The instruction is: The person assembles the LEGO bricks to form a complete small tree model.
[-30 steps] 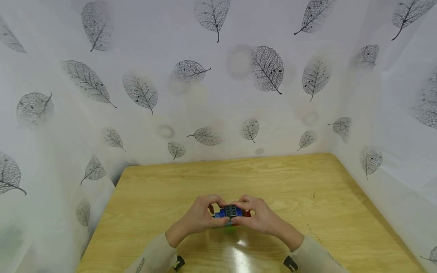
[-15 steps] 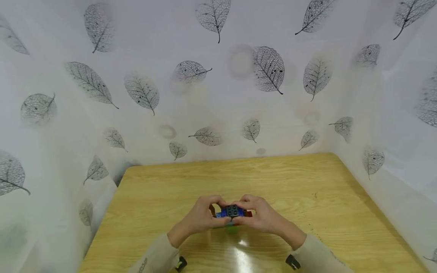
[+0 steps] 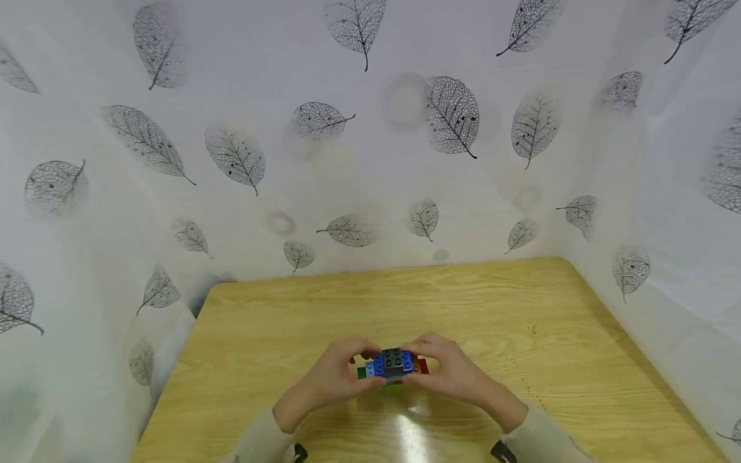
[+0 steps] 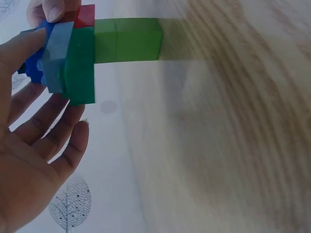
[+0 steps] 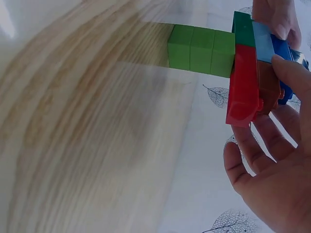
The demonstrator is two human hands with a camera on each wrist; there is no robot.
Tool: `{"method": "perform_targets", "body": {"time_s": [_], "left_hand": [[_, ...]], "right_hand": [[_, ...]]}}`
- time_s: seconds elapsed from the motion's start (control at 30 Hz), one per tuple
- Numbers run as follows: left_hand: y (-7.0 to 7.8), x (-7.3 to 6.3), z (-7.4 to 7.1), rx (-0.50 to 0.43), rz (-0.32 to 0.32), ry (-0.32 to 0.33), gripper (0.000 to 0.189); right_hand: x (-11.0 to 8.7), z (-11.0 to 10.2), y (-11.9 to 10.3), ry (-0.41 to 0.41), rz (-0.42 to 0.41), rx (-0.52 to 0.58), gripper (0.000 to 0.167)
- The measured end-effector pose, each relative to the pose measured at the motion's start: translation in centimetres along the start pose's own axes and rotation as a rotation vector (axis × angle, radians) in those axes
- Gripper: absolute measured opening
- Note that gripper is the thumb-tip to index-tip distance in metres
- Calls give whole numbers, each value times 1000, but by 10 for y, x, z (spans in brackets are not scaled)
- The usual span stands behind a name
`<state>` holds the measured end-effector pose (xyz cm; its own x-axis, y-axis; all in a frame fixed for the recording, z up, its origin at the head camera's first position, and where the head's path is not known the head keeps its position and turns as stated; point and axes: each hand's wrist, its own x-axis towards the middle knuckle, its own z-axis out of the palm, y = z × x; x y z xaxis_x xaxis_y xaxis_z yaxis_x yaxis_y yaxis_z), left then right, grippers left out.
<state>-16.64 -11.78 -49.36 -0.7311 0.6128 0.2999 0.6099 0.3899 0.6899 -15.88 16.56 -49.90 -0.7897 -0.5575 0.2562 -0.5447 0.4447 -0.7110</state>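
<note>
Both hands hold a stack of toy building bricks in front of the body, in the middle of the head view. A black brick (image 3: 392,357) forms its top, above a blue layer (image 3: 407,362). Below come light blue (image 4: 57,56) and brown (image 5: 268,92) bricks, then dark green (image 4: 81,68) and red (image 5: 243,87) ones. A narrow column of light green bricks (image 5: 194,51) stands under them, meeting the tabletop. My left hand (image 3: 332,372) pinches the upper layers on the left between thumb and fingers. Opposite, my right hand (image 3: 450,370) pinches the right side likewise.
The stack is over a wood-grain table (image 3: 278,308) with rounded far corners. White cloth (image 3: 370,173) printed with grey leaves hangs behind and along both sides. A bright reflection lies on the near tabletop.
The fingertips of both hands have moved slightly apart, uncovering more of the blue, green and red bricks. The stack stays in nearly the same place.
</note>
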Motion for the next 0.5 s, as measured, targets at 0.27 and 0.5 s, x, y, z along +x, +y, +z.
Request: {"method": "perform_targets", "body": {"time_s": [0.27,0.5], "left_hand": [[-7,-2,4,-39,-40,37,34],[-14,13,5,-102,-100,129,36]], "right_hand": [[2,2,3,36,-5,71,39],[17,-1,10,124,78,50,42]]}}
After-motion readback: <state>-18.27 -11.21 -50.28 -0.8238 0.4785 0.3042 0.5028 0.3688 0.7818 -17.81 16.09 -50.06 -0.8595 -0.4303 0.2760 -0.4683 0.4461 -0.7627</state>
